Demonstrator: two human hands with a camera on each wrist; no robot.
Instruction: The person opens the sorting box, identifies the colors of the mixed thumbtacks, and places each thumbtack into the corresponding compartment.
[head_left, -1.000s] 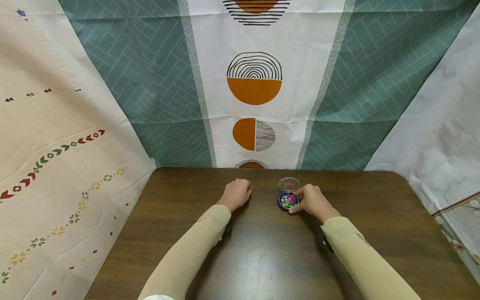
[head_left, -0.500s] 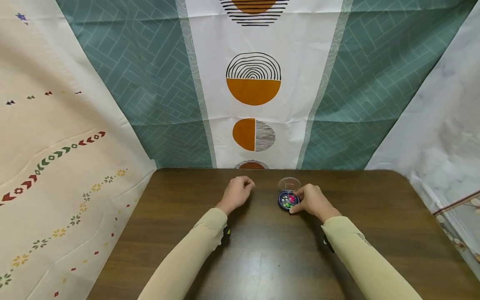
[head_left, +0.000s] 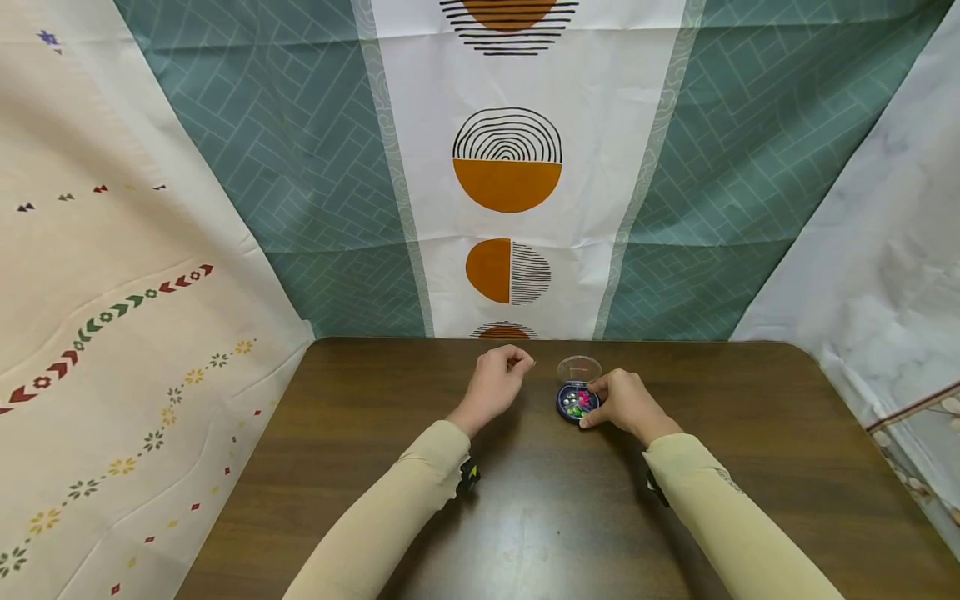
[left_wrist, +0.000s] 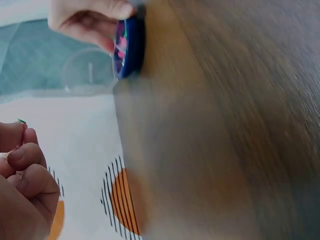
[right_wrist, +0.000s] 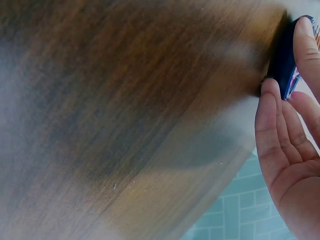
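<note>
A round dark-blue case [head_left: 577, 403] with a raised clear lid [head_left: 579, 368] stands near the back of the wooden table. Small silver, pink and green pieces lie in its compartments. My right hand [head_left: 628, 405] holds the case at its right side, thumb at the front of the rim and fingers behind. In the right wrist view, fingertips press against the blue side wall [right_wrist: 283, 62]. To the left of the case is my left hand [head_left: 493, 385], raised over the table. Between its thumb and index fingertip it pinches a tiny green piece [left_wrist: 22, 121], mostly hidden by the fingers.
The brown wooden table [head_left: 360, 467] ends at a patterned cloth curtain [head_left: 517, 192] just behind the case. A cream cloth [head_left: 135, 350] hangs on the left and a white one [head_left: 885, 275] on the right. One tiny speck [head_left: 558, 532] lies on the table's front part.
My left hand has lifted from the table and moved right, toward the case, its fingers turning from a downward curl to a pinch. My right hand and the case stay put.
</note>
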